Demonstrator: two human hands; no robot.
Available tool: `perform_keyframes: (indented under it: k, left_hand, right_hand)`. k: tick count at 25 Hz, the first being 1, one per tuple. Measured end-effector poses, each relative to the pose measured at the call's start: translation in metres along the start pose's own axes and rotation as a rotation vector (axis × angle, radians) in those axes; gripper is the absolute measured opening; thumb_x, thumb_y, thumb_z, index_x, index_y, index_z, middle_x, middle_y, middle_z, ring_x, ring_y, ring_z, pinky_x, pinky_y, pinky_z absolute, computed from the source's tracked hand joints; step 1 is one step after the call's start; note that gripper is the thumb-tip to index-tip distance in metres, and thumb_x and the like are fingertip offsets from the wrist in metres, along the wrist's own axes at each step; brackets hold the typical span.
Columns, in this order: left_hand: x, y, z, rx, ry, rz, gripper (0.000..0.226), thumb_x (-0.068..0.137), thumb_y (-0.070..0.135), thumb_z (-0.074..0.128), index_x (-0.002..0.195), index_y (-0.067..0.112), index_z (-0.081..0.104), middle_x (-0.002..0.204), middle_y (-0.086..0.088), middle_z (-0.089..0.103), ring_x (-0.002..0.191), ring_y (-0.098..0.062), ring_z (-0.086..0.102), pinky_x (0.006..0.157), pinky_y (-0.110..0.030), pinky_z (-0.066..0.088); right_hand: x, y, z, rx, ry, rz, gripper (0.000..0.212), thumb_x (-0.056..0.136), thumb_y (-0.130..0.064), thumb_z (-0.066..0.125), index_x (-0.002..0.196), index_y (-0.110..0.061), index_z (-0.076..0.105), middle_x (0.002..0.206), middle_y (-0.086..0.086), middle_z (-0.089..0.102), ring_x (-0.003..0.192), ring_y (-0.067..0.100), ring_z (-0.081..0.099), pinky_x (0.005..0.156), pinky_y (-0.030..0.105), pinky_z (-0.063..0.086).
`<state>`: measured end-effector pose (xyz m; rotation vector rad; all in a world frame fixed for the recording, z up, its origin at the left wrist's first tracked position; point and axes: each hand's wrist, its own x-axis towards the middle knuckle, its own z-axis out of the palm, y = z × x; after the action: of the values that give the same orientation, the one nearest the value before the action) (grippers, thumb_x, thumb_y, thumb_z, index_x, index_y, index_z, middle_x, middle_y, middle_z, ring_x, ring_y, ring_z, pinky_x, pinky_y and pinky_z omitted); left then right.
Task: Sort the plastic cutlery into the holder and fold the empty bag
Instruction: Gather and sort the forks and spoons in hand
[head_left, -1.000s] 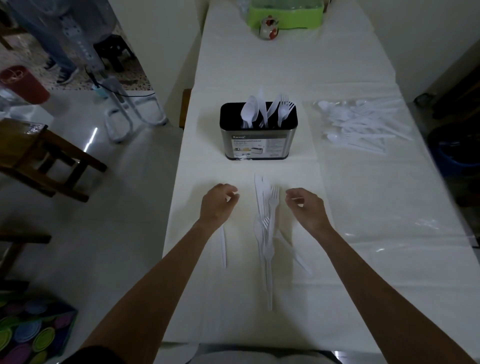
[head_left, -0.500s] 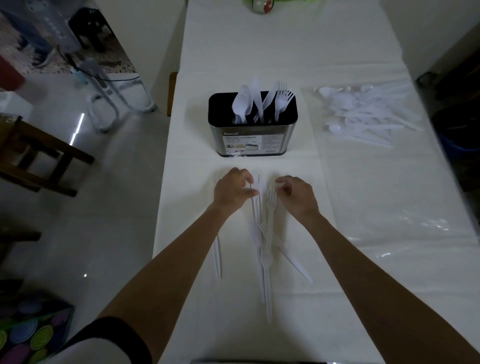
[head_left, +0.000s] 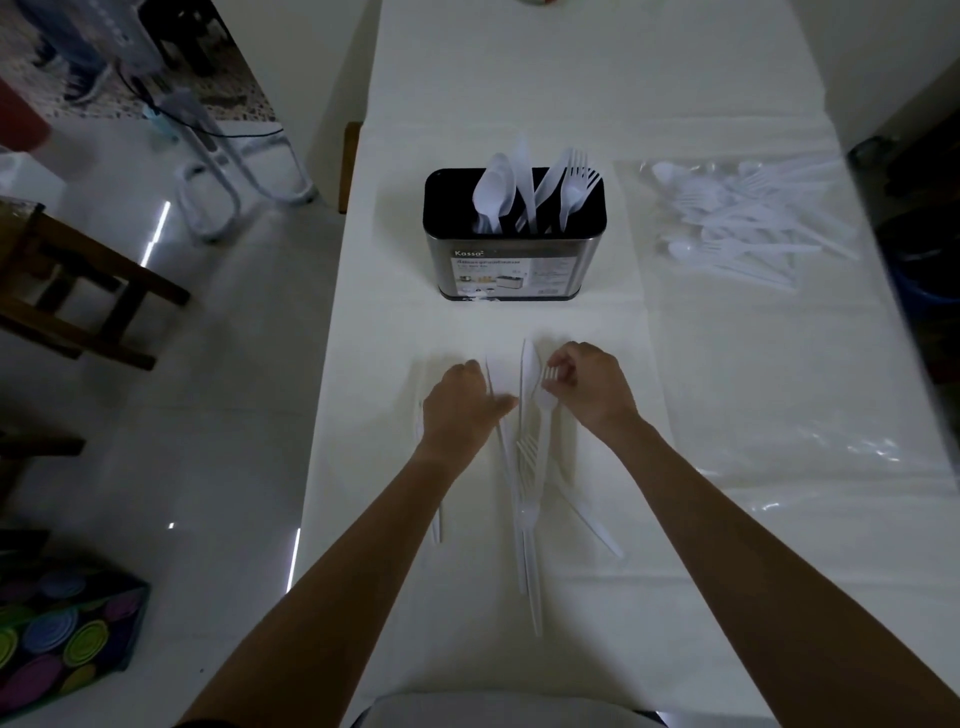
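Presently a fork (head_left: 544, 431) is pinched in the right grip (head_left: 587, 387); the left grip (head_left: 460, 413) cannot be judged; overlapped pieces (head_left: 525, 467) beneath may be dragged.

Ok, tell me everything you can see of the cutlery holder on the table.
The cutlery holder is an oblong tin with rounded corners. It has brushed metal walls, a black rim and inside, and a printed front label reading Kassa. It stands upright on the white table, with nothing else touching it. White plastic spoons, knives and forks stand in it heads up, filling all but its left end.
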<state>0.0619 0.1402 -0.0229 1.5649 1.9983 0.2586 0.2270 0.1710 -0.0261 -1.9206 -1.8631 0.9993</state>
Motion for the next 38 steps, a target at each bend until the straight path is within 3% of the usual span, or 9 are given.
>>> perform_keyframes:
  k: [3,7,10,12,17,20,26,33,38]
  left_hand:
    - [-0.009,0.003,0.002,-0.008,-0.020,-0.031,0.028,0.078,0.027,0.064,0.064,0.006,0.051,0.061,-0.005,0.049,0.064,-0.029,0.061,0.053,-0.026,0.039]
    - [-0.017,0.004,-0.006,-0.118,0.027,-0.121,0.029,0.081,0.016,0.054,0.055,0.010,0.043,0.056,-0.004,0.048,0.053,-0.020,0.048,0.054,-0.027,0.036]
    - [-0.028,0.000,-0.017,-0.450,0.039,-0.188,0.023,0.092,0.017,0.043,0.079,0.001,0.054,0.065,-0.013,0.064,0.048,-0.017,0.057,0.048,-0.024,0.045]
    - [-0.042,-0.003,-0.020,-0.551,0.043,-0.226,0.020,0.096,0.015,0.038,0.086,0.001,0.050,0.067,-0.011,0.058,0.051,-0.020,0.056,0.039,-0.017,0.040]
    - [-0.081,-0.005,0.004,-0.253,-0.044,-0.245,0.031,0.091,0.034,0.051,0.094,0.003,0.056,0.081,-0.004,0.054,0.078,-0.025,0.058,0.060,-0.028,0.042]
    - [-0.092,-0.001,0.017,-0.129,-0.075,-0.183,0.043,0.082,0.045,0.064,0.099,0.006,0.060,0.092,-0.006,0.061,0.086,-0.024,0.061,0.069,-0.029,0.045]
    - [-0.095,-0.001,0.021,-0.109,-0.081,-0.120,0.031,0.081,0.032,0.071,0.093,0.005,0.062,0.092,-0.009,0.066,0.082,-0.023,0.065,0.072,-0.032,0.053]
    - [-0.097,-0.003,0.019,-0.179,-0.104,-0.132,0.018,0.081,0.022,0.059,0.073,0.007,0.054,0.072,-0.005,0.060,0.070,-0.023,0.062,0.067,-0.032,0.053]
    - [-0.097,-0.014,0.018,-0.333,0.084,-0.150,0.023,0.096,0.018,0.040,0.078,0.007,0.049,0.075,-0.005,0.054,0.071,-0.022,0.054,0.063,-0.031,0.043]
  right_hand:
    - [-0.001,0.006,-0.004,0.039,-0.003,-0.054,0.014,0.078,-0.002,0.067,0.089,-0.010,0.064,0.083,0.002,0.060,0.072,0.014,0.056,0.062,0.004,0.039]
    - [-0.002,0.008,-0.012,0.119,-0.012,-0.013,0.011,0.084,0.002,0.058,0.087,-0.008,0.062,0.081,0.005,0.063,0.074,0.014,0.057,0.061,-0.002,0.038]
    - [-0.004,0.012,-0.018,0.099,-0.032,-0.031,0.014,0.085,0.003,0.055,0.086,-0.010,0.062,0.082,0.009,0.065,0.076,0.018,0.059,0.060,-0.001,0.038]
    - [-0.006,0.015,-0.021,0.055,-0.044,-0.038,0.014,0.086,0.000,0.056,0.086,-0.013,0.061,0.080,0.009,0.066,0.073,0.020,0.061,0.060,0.002,0.040]
    - [-0.018,0.005,-0.009,-0.207,0.074,-0.042,0.016,0.088,-0.020,0.057,0.101,-0.011,0.062,0.105,0.009,0.059,0.094,0.026,0.059,0.081,0.038,0.050]
    - [-0.024,-0.010,0.002,-0.392,0.193,-0.091,0.025,0.087,-0.034,0.058,0.097,-0.013,0.066,0.109,0.010,0.054,0.101,0.027,0.054,0.083,0.039,0.045]
    - [-0.010,-0.028,0.012,-0.482,0.062,0.060,0.049,0.085,-0.051,0.054,0.099,-0.007,0.069,0.107,0.010,0.058,0.103,0.026,0.055,0.085,0.038,0.042]
    - [-0.011,-0.045,0.010,-0.471,0.011,0.116,0.044,0.085,-0.041,0.052,0.102,-0.002,0.061,0.107,0.011,0.058,0.104,0.027,0.053,0.079,0.035,0.038]
    - [-0.012,-0.048,0.010,-0.564,0.021,0.022,0.037,0.088,-0.030,0.043,0.096,0.001,0.062,0.104,0.014,0.056,0.099,0.028,0.052,0.073,0.034,0.036]
